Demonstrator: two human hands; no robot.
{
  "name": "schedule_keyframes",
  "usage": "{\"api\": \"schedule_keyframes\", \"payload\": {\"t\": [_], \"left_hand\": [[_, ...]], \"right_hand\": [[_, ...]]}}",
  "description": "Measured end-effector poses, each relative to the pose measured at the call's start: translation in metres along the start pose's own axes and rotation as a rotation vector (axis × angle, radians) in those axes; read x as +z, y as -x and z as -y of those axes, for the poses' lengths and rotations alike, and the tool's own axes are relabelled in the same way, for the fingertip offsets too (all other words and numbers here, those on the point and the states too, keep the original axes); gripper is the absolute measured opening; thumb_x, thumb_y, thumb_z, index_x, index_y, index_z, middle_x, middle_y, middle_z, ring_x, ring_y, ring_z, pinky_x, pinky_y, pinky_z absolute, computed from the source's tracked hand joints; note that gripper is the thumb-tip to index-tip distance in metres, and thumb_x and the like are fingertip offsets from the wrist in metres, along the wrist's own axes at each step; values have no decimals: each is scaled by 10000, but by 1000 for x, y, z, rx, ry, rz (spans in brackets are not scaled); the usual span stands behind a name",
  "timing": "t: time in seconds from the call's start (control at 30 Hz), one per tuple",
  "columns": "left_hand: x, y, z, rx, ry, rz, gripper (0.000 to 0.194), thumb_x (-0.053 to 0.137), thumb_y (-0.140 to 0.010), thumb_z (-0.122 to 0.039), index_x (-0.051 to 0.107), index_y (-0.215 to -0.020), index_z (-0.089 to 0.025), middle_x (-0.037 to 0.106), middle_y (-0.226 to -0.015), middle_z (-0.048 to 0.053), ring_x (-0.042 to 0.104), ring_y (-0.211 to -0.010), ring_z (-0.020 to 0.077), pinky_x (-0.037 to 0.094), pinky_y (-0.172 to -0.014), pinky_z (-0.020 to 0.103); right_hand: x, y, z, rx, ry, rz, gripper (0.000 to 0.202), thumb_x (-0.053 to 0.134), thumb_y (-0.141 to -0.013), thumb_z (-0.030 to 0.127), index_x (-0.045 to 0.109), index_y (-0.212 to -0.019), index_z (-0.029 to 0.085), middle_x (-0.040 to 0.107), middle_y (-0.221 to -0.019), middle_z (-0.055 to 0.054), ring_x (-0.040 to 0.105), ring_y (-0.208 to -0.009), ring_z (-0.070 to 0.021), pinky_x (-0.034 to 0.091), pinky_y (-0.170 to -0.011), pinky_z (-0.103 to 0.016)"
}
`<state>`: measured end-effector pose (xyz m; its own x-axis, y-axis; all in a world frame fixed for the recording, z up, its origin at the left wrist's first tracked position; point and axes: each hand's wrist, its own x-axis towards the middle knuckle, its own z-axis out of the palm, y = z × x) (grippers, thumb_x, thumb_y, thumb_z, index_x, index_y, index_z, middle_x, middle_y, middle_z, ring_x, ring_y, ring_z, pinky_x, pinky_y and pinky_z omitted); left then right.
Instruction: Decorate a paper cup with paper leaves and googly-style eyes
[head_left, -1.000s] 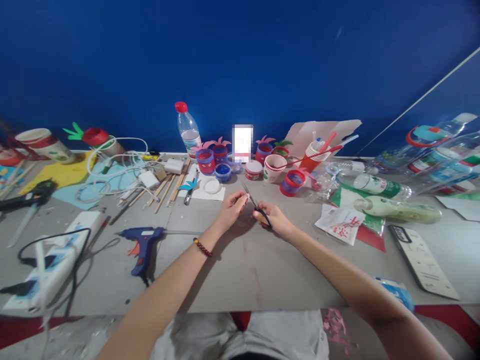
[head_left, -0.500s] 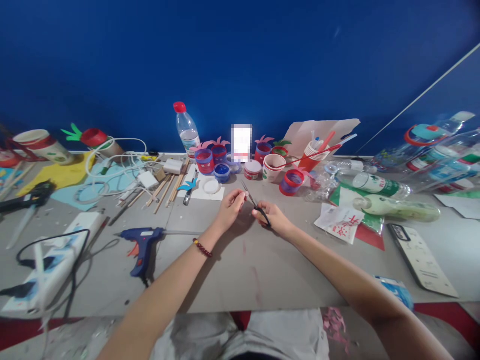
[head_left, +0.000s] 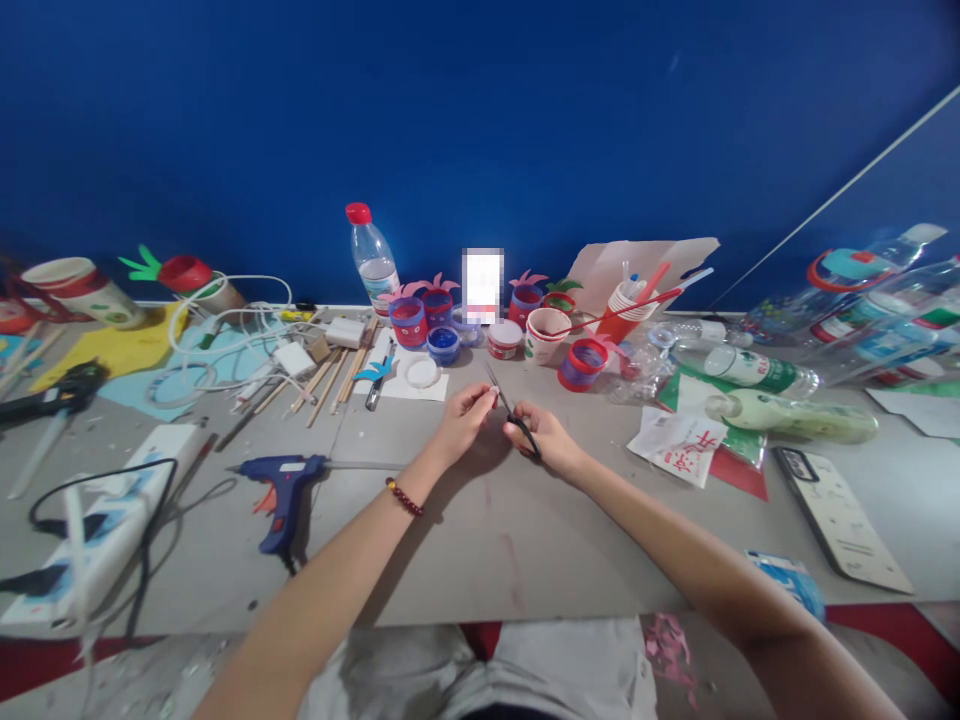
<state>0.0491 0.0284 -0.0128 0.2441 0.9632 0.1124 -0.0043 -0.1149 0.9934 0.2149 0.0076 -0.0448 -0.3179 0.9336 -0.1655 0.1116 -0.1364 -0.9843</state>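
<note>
My right hand [head_left: 541, 432] grips a pair of black-handled scissors [head_left: 527, 437], their blades pointing up and to the left. Close by on the left, my left hand [head_left: 466, 418] pinches a small whitish piece [head_left: 494, 391] at its fingertips, right beside the blades. What that piece is cannot be made out; fingers hide most of it. Beyond the hands stand a paint jar with a pinkish lid [head_left: 505, 340], an open blue paint jar [head_left: 443, 345] and a white paper cup [head_left: 546, 335]. A round white lid [head_left: 422, 374] lies on white paper.
A blue glue gun [head_left: 285, 490] lies left of my forearm, near a white power strip [head_left: 112, 520]. Painted cups [head_left: 409, 322] and a red-capped bottle [head_left: 373, 255] stand along the blue wall. Plastic bottles [head_left: 761, 370] and a phone [head_left: 840, 515] lie on the right.
Both hands stay nearly in place. The scissors tilt slightly and my left fingertips shift a little against the small piece.
</note>
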Motion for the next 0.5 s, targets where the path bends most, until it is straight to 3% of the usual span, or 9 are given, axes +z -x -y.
{"api": "schedule_keyframes", "payload": {"t": [0.27,0.5], "left_hand": [[1,1,0,-19,6,5,361,530,-831,-443,451,-589,-187,405,-549,-38,394,-557,101,350,-546,233],[-5,-2,1,-29,18,33,319,546,-822,-418,481,-610,-189,410,-537,-44,406,-538,101,354,-551,243]], "right_hand": [[0,1,1,-51,-5,16,497,648,-733,639,389,-757,217,382,-463,97,285,-383,-54,152,-386,-192],[2,2,8,9,-68,30,516,698,-687,623,381,-744,220,385,-437,103,258,-366,-48,154,-376,-194]]}}
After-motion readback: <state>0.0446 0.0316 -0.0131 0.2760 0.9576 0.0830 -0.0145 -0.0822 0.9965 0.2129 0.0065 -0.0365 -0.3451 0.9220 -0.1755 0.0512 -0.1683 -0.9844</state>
